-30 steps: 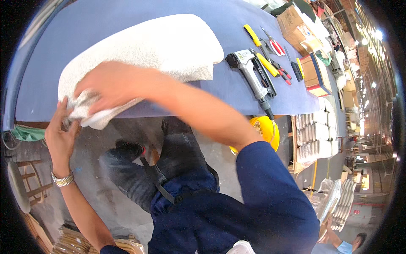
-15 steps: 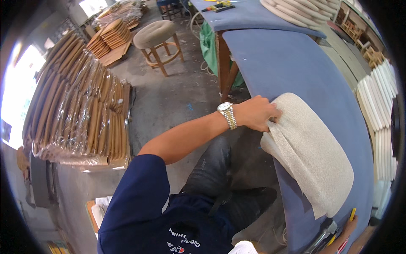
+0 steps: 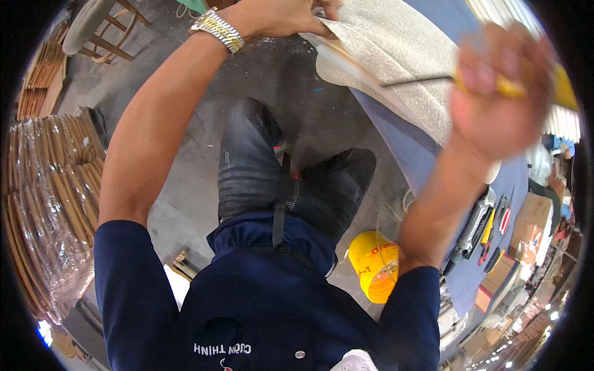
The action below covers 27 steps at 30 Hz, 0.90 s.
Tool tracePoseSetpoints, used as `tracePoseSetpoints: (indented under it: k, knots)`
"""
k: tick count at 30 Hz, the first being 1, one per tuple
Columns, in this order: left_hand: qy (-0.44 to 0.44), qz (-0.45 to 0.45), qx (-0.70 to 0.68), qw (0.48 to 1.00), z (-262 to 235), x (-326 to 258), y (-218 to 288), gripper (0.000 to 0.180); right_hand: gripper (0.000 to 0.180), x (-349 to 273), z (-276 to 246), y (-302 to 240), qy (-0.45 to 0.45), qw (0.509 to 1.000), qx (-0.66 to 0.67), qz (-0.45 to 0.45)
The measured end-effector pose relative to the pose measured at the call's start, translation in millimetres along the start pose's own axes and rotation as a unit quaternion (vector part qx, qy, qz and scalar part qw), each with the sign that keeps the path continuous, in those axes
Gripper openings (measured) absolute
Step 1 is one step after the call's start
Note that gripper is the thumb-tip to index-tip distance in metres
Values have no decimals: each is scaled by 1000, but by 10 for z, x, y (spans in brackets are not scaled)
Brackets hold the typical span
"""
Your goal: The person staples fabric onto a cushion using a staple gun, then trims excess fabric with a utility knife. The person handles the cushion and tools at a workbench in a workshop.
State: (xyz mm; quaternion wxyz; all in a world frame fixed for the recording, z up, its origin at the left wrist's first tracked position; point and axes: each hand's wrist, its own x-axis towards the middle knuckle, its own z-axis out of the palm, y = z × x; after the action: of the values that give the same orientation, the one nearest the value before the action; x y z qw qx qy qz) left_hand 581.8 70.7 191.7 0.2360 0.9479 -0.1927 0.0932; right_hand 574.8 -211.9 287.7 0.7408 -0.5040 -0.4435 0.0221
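Observation:
A beige fabric-covered pad (image 3: 402, 55) lies on the blue table (image 3: 427, 164), its near edge hanging over the side. My left hand (image 3: 291, 15), a metal watch on its wrist, grips that edge at the top of the view. My right hand (image 3: 495, 105) is raised and blurred at the right. It is closed around a yellow-handled tool (image 3: 516, 86), whose thin shaft reaches left across the pad's edge. Below are my dark trousers and shoes on the concrete floor.
A yellow bucket (image 3: 371, 266) stands on the floor by the table. A stapler-like gun and several hand tools (image 3: 479, 229) lie on the blue top, with cardboard boxes (image 3: 532, 222) beyond. A wooden stool (image 3: 93, 31) and plastic-wrapped wooden parts (image 3: 43, 204) are at the left.
The view has swung down over my legs. My right hand has come up holding the yellow-handled tool. My left hand still grips the pad's edge.

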Motion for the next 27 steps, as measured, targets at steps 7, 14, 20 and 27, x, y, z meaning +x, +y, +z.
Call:
tracePoseSetpoints:
  k: [7, 14, 20, 27]
  knots:
    - [49, 30, -99, 993, -68, -195, -48, 38, 11, 384, 765, 1109, 136, 984, -48, -106]
    - [247, 81, -186, 947, 344, -534, -76, 42, 14, 449, 892, 1170, 112, 979, -97, -143]
    - [244, 22, -191, 951, 467, -572, -63, 56, 19, 552, 1052, 1207, 94, 975, -120, -164]
    - [224, -42, -237, 944, 481, -546, 4, 54, 27, 673, 1037, 1332, 96, 971, -142, -164]
